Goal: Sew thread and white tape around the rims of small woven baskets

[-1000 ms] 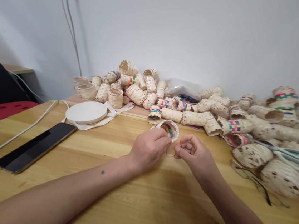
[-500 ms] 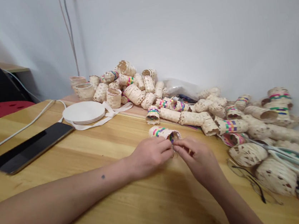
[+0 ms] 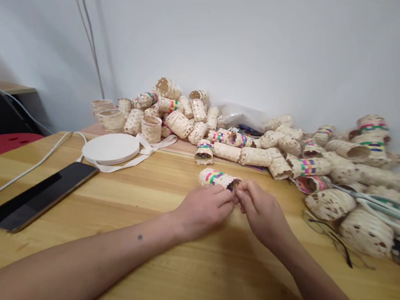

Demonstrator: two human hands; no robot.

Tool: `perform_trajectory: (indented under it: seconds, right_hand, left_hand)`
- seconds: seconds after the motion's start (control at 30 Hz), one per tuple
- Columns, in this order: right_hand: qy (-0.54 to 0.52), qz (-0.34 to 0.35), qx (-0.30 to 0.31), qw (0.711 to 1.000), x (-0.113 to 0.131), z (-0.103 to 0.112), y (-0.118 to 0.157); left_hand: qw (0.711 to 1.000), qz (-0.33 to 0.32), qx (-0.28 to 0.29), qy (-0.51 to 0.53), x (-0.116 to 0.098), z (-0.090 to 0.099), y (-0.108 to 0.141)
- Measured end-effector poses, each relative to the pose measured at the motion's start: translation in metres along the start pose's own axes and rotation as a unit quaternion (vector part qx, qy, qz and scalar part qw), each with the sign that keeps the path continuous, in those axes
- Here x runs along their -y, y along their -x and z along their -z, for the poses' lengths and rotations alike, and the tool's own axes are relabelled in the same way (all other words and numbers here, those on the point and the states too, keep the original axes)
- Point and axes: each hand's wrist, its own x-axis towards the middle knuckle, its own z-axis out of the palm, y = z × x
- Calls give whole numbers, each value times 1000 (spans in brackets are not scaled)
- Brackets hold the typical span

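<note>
left grip at tube's rim (bare table leftward)

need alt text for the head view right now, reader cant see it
A left hand holds a small woven basket at a wooden table, the right hand with fingertips at its open end. More baskets lie heaped along the pale wall, with a phone and white ribbon roll to the left, scissors and glasses to the right.
</note>
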Motion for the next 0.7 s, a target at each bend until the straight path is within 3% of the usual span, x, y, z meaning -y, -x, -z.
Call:
perform_trajectory:
  seconds: [0.27, 0.4, 0.57, 0.7]
  right_hand:
    - [-124, -58, 17, 990, -1, 0, -3]
    - [-163, -54, 30, 985, -6, -5, -4]
    - [-287, -55, -67, 954, 0, 5, -3]
    - [-350, -15, -151, 924, 9, 22, 1]
  left_hand:
    - [1000, 0, 13, 11, 4, -1, 2]
    - [1000, 16, 7, 11, 5, -1, 1]
    - [999, 15, 25, 15, 9, -2, 2]
    - [998, 24, 51, 14, 12, -3, 4]
